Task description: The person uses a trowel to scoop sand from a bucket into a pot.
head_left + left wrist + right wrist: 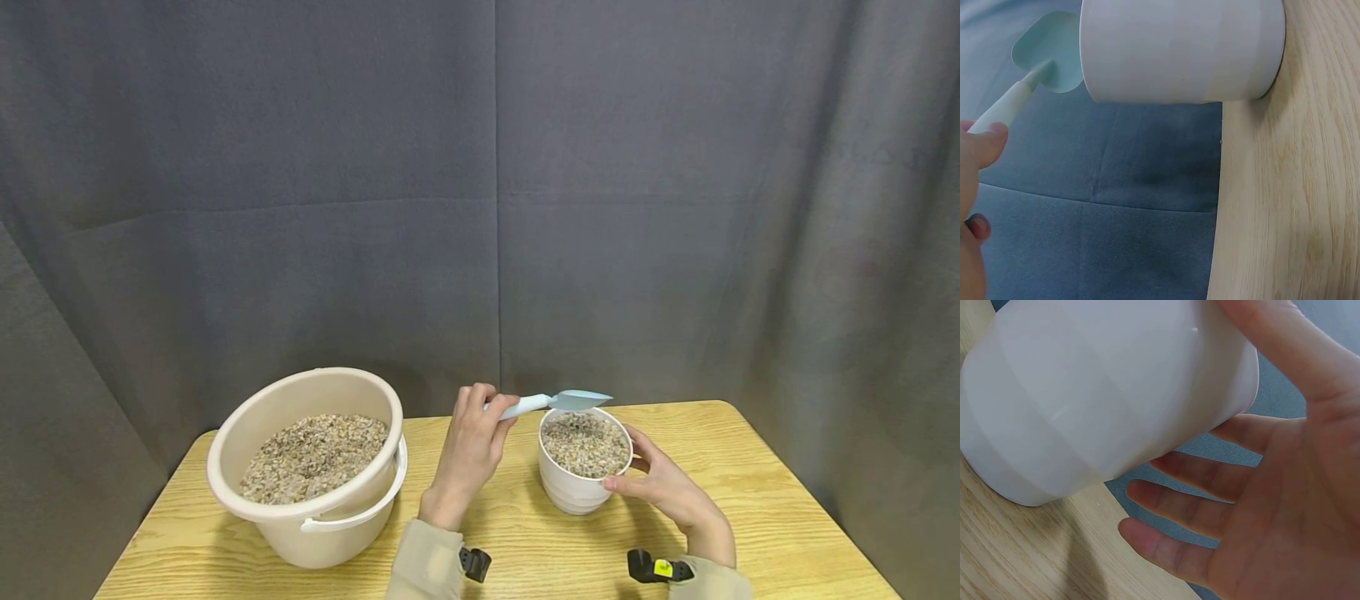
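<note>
My left hand (471, 446) grips the pale handle of a light blue garden trowel (581, 400). Its blade is above the far rim of a white plant pot (572, 490), and no gravel shows on it. Small tan and grey gravel (588, 447) fills the pot to a little below the rim. On the pot's right side, my right hand (672, 492) holds it with the thumb at the near rim and the fingers round behind. In the right wrist view, the lower fingers (1175, 503) are spread, apart from the pot wall (1097, 387).
To the left stands a large cream bucket (330, 533) holding more gravel (318, 458), its white handle (360, 518) hanging down at the front. Both containers rest on a wooden table (757, 492). Grey curtains (360, 208) hang behind and beside the table.
</note>
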The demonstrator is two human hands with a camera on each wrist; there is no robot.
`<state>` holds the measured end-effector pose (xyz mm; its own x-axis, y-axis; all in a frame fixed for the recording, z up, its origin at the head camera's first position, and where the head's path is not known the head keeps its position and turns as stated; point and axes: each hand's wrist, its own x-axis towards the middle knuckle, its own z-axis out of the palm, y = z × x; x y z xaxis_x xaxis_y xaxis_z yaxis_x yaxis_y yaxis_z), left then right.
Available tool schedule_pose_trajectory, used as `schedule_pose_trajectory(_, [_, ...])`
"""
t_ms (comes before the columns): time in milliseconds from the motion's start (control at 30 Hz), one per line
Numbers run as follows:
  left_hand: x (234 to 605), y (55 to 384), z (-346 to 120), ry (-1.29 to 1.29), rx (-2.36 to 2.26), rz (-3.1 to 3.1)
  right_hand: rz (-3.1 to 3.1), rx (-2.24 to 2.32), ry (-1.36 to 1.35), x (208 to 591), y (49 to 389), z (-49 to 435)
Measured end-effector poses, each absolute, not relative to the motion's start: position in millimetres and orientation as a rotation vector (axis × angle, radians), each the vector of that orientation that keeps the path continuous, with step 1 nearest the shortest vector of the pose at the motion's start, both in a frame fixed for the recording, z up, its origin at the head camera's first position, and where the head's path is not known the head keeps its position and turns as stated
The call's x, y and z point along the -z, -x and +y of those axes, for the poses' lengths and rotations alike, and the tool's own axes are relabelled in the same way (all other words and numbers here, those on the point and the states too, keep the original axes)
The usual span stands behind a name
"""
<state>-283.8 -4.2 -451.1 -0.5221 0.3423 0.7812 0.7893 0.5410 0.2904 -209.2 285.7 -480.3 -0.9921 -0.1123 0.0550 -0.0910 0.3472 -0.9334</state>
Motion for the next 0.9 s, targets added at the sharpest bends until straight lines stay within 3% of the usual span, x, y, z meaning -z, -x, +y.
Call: schedule_pose_trajectory(900, [441,266,-14,0.934,1.037,-2.204,2.578,1.764,0.214,478,208,284])
